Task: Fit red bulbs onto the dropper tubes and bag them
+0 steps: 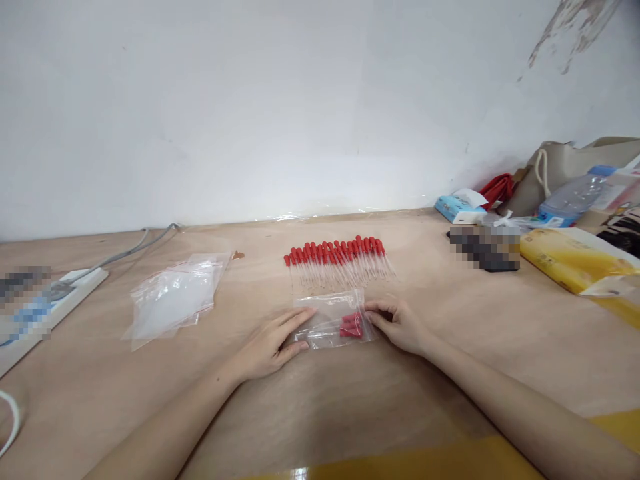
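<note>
A clear zip bag (325, 321) lies flat on the table between my hands, with a few droppers inside, their red rubber bulbs (351, 325) at its right end. My left hand (273, 341) rests at the bag's left end, fingers stretched out and thumb apart, fingertips touching the plastic. At the right end, the thumb and curled fingers of my right hand (397, 323) pinch the bag's edge. Just beyond the bag lies a row of several droppers (340, 257), red bulbs pointing to the wall and thin clear tubes towards me.
A stack of clear zip bags (175, 300) lies left of my hands. Farther left is a white power strip (75, 293) with a grey cable (135, 248). On the right are a dark blurred object (493, 257), a yellow tissue pack (575, 260), a blue tissue pack (459, 209) and a plastic bottle (575, 197).
</note>
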Motion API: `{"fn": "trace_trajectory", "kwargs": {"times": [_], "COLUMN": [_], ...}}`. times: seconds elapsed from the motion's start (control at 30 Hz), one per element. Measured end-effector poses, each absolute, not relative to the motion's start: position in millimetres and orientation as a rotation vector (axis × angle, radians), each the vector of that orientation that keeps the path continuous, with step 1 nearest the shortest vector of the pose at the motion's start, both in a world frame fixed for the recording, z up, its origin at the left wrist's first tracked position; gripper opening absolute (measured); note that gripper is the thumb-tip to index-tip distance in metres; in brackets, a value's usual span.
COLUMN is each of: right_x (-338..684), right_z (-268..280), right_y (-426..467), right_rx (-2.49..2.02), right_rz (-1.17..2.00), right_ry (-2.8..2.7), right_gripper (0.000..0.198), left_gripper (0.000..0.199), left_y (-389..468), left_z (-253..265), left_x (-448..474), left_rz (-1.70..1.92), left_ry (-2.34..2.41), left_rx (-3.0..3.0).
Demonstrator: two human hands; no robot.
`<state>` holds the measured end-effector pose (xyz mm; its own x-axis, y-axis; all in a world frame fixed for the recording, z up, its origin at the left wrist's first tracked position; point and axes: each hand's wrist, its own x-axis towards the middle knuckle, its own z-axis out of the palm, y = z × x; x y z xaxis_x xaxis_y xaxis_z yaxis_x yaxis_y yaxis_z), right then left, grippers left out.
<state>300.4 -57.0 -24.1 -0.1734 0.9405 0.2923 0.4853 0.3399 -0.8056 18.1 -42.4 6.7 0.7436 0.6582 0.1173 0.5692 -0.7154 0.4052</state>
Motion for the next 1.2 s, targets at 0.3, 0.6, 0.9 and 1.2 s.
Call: {"fn": "trace_trajectory", "kwargs": {"times": [0.3, 0.6, 0.9, 1.2], "right_x": [321, 315, 313, 339], "right_z": [-13, 11, 10, 14], "right_y": [-10, 95, 116, 33], "right_rx": [-1.466, -1.831, -1.803, -1.188], "right_rz": [0.592, 0.177, 0.308, 0.587], "right_ry": [-1.636, -1.584, -1.488, -1.026], "right_gripper": [0.019, 0.031, 0.018, 0.029], "left_gripper": [0.035, 0.034, 0.032, 0.036], "left_y": [-40, -40, -40, -40], "left_z": [5, 3, 3, 7], "left_x": [18, 17, 18, 20], "left_rz": [0.31, 0.365, 0.386, 0.401], "left_ry": [0.888, 0.857, 0.834, 0.806], "left_rx": [2.638, 2.634, 2.643, 2.647]}}
